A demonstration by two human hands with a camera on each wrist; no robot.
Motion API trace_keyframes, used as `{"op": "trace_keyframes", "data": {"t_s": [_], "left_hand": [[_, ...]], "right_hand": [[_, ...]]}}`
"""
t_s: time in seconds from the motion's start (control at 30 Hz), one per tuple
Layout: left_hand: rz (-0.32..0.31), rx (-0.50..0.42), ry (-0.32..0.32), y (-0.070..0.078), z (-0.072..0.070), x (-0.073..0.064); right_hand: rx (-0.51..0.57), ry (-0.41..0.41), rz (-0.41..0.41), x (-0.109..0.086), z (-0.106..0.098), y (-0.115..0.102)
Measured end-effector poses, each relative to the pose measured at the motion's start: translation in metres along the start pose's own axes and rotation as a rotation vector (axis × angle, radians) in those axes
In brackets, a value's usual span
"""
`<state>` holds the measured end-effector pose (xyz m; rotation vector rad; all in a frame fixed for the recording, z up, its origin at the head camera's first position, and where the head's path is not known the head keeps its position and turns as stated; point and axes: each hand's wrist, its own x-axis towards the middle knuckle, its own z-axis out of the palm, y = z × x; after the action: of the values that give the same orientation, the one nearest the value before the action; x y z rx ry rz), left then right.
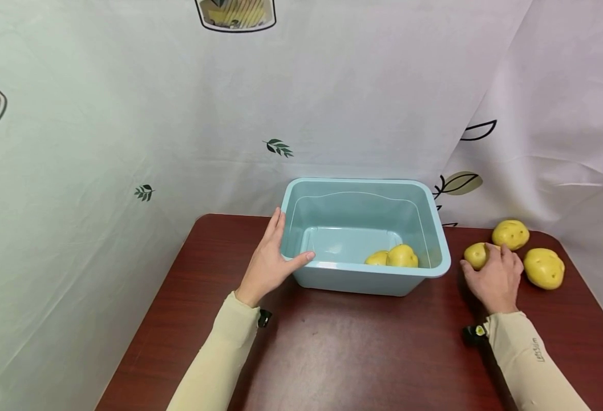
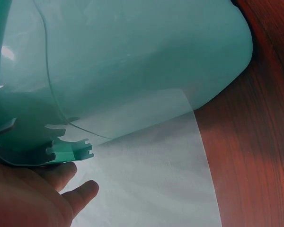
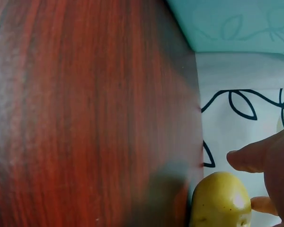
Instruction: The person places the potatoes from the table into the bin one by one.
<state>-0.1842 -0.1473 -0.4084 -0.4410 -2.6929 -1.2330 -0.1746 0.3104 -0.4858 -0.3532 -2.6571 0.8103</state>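
A light blue plastic basin (image 1: 363, 281) stands on the table, with two yellow potatoes (image 1: 402, 256) at its near right inside. My left hand (image 1: 267, 264) rests at the basin's left rim, fingers straight along the outside and thumb across the near corner. In the left wrist view, fingers (image 2: 80, 196) extend just beneath the rim. My right hand (image 1: 496, 277) reaches over a small potato (image 1: 475, 256) on the right of the table. Seen from the right wrist, a fingertip is at that potato's (image 3: 221, 201) side and another digit is spread above it.
Two more potatoes lie close to my right hand: one behind it (image 1: 510, 234) and a larger one (image 1: 544, 268) to its right. The dark red wooden table (image 1: 352, 354) has rounded back corners. A pale printed cloth (image 1: 363, 103) hangs behind and around it.
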Motion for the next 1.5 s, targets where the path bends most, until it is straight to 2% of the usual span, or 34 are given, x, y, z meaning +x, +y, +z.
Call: {"op": "trace_keyframes", "data": {"t_s": [0.5, 0.73, 1.07, 1.3, 1.5], "left_hand": [[-0.003, -0.008, -0.003, 0.000, 0.000, 0.000], [0.000, -0.006, -0.004, -0.001, 0.001, 0.000], [0.005, -0.003, 0.000, -0.001, 0.001, 0.000], [-0.002, 0.002, 0.001, 0.001, 0.000, 0.000], [-0.002, 0.002, -0.002, 0.001, 0.000, 0.000]], "right_hand": [[-0.013, 0.003, -0.005, 0.002, 0.002, 0.007], [0.002, 0.000, 0.018, 0.002, 0.003, 0.008], [0.014, 0.099, -0.067, 0.003, 0.006, 0.014], [-0.001, 0.079, -0.044, 0.006, 0.005, 0.014], [-0.002, 0.084, -0.059, 0.006, 0.005, 0.015]]}}
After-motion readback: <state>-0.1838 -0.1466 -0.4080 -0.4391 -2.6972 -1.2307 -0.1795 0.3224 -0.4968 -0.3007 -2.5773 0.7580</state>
